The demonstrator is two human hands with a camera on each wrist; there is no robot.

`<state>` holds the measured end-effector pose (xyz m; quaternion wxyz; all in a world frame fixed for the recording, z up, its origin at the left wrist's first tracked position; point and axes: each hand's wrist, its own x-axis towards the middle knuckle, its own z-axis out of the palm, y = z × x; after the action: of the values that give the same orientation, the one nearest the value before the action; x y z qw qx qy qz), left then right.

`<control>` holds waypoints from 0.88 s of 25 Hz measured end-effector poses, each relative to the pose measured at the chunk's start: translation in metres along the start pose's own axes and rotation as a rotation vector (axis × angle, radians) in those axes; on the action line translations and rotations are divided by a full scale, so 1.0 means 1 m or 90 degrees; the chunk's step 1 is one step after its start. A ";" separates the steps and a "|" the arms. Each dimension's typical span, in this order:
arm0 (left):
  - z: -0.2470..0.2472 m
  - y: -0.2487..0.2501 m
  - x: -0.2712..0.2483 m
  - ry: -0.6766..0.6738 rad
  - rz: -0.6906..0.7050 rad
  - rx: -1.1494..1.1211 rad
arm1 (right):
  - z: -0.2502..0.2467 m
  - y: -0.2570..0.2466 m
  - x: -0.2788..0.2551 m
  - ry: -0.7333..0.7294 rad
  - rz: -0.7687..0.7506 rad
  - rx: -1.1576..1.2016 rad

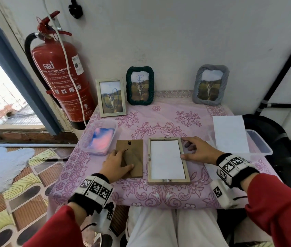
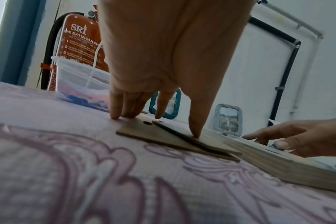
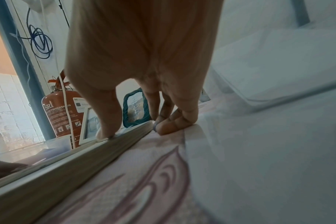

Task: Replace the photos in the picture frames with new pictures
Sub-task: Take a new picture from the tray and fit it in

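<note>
At the near edge of the desk (image 1: 105, 196), we find a wooden frame (image 1: 168, 160) lying face down with its back open and a white sheet (image 1: 167, 158) seated inside it. Our right hand (image 1: 197, 151) rests along the frame's right rail, the thumb touching the rail and the fingers (image 1: 187, 139) spread to its far corner; nothing is gripped. Just left of the frame lies the brown backing board (image 1: 132, 155), apart from it. Our left hand (image 1: 117, 164) presses on this board with straight, slightly spread fingers (image 2: 195, 128), not curled round it.

Beside the left hand stands a clear tub (image 1: 99, 138) holding pink and blue prints. At the right, a second clear tub (image 1: 260, 143) carries white paper (image 1: 230, 133).

Against the wall stand three more frames: a pale wooden frame (image 1: 111, 97) and a dark green frame (image 1: 139, 85), both showing photos scribbled over in blue, and a grey frame (image 1: 210, 84) with an unmarked photo.

We judge the task early. One frame appears to hold its new sheet, though we cannot tell what the sheet's hidden face shows. Its backing remains to be refitted and clipped. The three standing frames appear untouched.
</note>
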<state>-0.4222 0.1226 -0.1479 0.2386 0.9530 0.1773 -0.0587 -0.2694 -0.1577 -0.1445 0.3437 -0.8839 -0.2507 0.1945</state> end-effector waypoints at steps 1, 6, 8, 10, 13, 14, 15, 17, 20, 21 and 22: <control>0.001 0.001 -0.001 0.003 0.001 0.002 | 0.000 0.000 0.000 0.004 0.006 0.002; 0.001 0.005 0.001 0.071 -0.047 -0.098 | 0.004 -0.005 -0.004 0.009 0.027 -0.009; 0.001 0.005 0.002 0.084 -0.045 -0.119 | 0.002 -0.006 -0.006 0.007 0.028 -0.008; 0.003 0.006 0.002 0.096 -0.042 -0.150 | 0.000 -0.008 -0.007 0.000 0.025 -0.014; 0.004 0.006 0.003 0.111 -0.051 -0.203 | -0.001 -0.008 -0.009 -0.028 0.014 -0.030; 0.004 0.006 0.003 0.118 -0.056 -0.224 | -0.002 -0.008 -0.010 -0.043 0.009 -0.041; 0.004 0.006 0.002 0.126 -0.059 -0.241 | -0.002 -0.008 -0.011 -0.056 0.007 -0.049; 0.004 0.006 0.001 0.140 -0.051 -0.260 | -0.002 -0.008 -0.011 -0.059 0.004 -0.054; -0.001 0.008 0.001 0.170 -0.031 -0.273 | 0.000 -0.007 -0.011 -0.041 -0.001 -0.048; -0.004 0.009 0.002 0.187 -0.027 -0.286 | 0.000 -0.007 -0.011 -0.037 -0.002 -0.043; -0.007 0.010 0.003 0.205 -0.027 -0.306 | 0.001 -0.006 -0.011 -0.035 -0.004 -0.039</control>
<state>-0.4156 0.1187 -0.1380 0.4254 0.8621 0.2416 0.1319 -0.2805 -0.1598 -0.1387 0.3101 -0.8875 -0.2684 0.2101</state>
